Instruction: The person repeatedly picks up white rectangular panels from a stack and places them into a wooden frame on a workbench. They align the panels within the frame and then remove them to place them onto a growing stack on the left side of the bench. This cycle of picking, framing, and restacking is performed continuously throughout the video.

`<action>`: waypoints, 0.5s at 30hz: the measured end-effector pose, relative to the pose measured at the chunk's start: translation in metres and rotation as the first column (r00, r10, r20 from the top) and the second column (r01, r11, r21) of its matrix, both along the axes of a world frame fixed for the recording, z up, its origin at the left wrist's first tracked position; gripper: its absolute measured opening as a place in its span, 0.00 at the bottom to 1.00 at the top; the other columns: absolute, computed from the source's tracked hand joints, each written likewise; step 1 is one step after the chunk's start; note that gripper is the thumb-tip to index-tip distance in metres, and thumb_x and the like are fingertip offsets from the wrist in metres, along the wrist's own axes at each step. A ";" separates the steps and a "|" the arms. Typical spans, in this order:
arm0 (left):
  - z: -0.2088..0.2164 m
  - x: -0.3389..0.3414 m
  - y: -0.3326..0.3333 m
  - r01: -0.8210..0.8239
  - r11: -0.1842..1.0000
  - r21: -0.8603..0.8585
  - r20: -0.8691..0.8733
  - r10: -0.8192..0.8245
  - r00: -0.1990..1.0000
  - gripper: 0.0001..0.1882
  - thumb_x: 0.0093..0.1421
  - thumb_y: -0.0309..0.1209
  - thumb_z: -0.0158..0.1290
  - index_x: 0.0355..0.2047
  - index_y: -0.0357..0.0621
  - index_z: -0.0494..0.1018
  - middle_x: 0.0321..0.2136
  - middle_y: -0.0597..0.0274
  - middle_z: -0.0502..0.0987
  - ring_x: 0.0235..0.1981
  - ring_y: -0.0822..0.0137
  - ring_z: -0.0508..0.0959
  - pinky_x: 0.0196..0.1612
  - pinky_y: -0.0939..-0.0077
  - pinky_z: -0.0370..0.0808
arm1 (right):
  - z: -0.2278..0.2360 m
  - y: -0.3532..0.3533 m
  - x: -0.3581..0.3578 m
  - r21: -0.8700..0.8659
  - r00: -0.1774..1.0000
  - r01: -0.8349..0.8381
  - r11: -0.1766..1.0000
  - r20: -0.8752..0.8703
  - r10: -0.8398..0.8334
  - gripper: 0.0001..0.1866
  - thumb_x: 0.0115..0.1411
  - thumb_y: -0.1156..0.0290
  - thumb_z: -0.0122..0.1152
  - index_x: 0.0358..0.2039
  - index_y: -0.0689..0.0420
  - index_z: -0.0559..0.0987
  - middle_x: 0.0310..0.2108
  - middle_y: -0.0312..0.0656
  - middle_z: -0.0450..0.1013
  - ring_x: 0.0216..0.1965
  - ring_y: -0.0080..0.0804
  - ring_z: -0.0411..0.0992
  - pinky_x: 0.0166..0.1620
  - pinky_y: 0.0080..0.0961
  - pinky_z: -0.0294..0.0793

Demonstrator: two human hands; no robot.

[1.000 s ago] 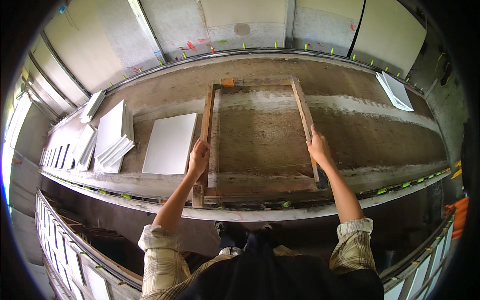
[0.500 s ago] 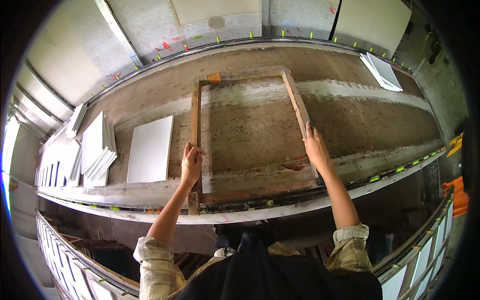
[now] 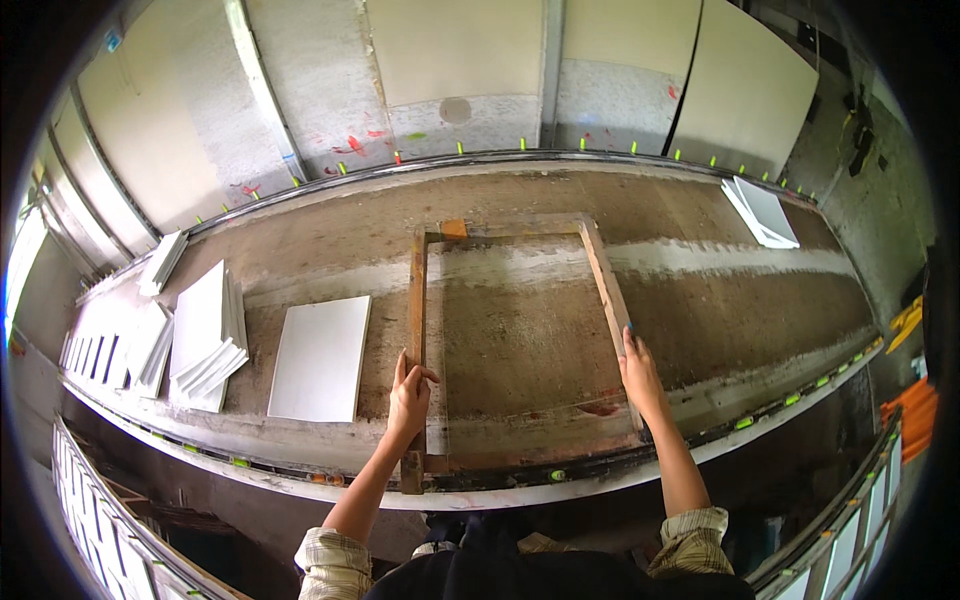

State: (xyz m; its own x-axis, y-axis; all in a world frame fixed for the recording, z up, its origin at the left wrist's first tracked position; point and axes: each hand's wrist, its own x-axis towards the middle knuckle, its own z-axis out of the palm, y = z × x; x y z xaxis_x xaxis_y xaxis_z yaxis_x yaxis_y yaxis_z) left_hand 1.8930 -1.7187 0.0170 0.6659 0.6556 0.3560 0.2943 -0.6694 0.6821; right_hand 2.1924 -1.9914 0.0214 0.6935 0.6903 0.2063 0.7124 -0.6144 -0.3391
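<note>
A worn wooden frame [image 3: 416,310] lies on the long brown-stained table [image 3: 740,330] in front of me. Its left bar is gripped by my left hand [image 3: 408,398], with the fingers curled at the bar's near part. On the opposite bar my right hand [image 3: 641,380] is closed around the wood, about level with the left. Inside the frame the stained tabletop shows through. An orange patch [image 3: 453,229] covers the frame's far left corner. Just left of the frame, a single white sheet [image 3: 320,360] lies flat, apart from my left hand.
Fanned stacks of white sheets [image 3: 205,325] occupy the table's left end; another small pile [image 3: 768,212] is at the far right. Small green pegs [image 3: 460,148] line the table's edges. Pale panels [image 3: 470,60] stand behind. An orange item [image 3: 908,418] hangs at right.
The view has tilted up, so the table and frame sit lower in the picture and more wall shows. Both hands stay on the frame's side bars; the frame keeps its place on the table.
</note>
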 end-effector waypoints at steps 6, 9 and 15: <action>0.011 -0.015 -0.006 0.000 0.981 -0.194 -0.019 -0.004 1.000 0.11 0.54 0.21 0.45 0.36 0.44 0.72 0.48 0.31 0.64 0.51 0.38 0.65 0.52 0.55 0.64 | 0.002 0.004 -0.001 -0.089 0.999 -0.019 0.996 0.034 0.022 0.30 0.59 0.72 0.50 0.60 0.62 0.53 0.54 0.62 0.58 0.51 0.57 0.62 0.51 0.40 0.68; 0.031 -0.059 0.006 0.221 0.865 -0.450 -0.007 -0.251 0.968 0.11 0.58 0.26 0.46 0.42 0.45 0.71 0.48 0.40 0.68 0.53 0.41 0.63 0.55 0.61 0.63 | 0.029 0.014 -0.026 -0.194 0.994 0.005 0.981 0.112 0.017 0.30 0.57 0.71 0.52 0.59 0.61 0.56 0.60 0.57 0.49 0.60 0.50 0.52 0.58 0.38 0.58; 0.101 -0.208 0.063 0.162 0.920 -0.357 0.206 -0.092 0.974 0.13 0.59 0.22 0.45 0.45 0.40 0.70 0.50 0.56 0.70 0.54 0.62 0.67 0.57 0.68 0.62 | 0.124 0.105 -0.162 -0.137 0.964 -0.244 0.960 -0.138 0.225 0.27 0.55 0.74 0.55 0.56 0.61 0.63 0.60 0.48 0.54 0.60 0.41 0.54 0.59 0.33 0.56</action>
State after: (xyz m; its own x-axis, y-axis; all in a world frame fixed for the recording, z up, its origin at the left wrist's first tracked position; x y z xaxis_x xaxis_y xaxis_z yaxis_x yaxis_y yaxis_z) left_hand 1.6847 -1.6553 0.1185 0.6993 0.6777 0.2272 0.0713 -0.3825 0.9212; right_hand 2.0305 -1.8864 0.1459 0.5214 0.8533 0.0123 0.8026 -0.4854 -0.3469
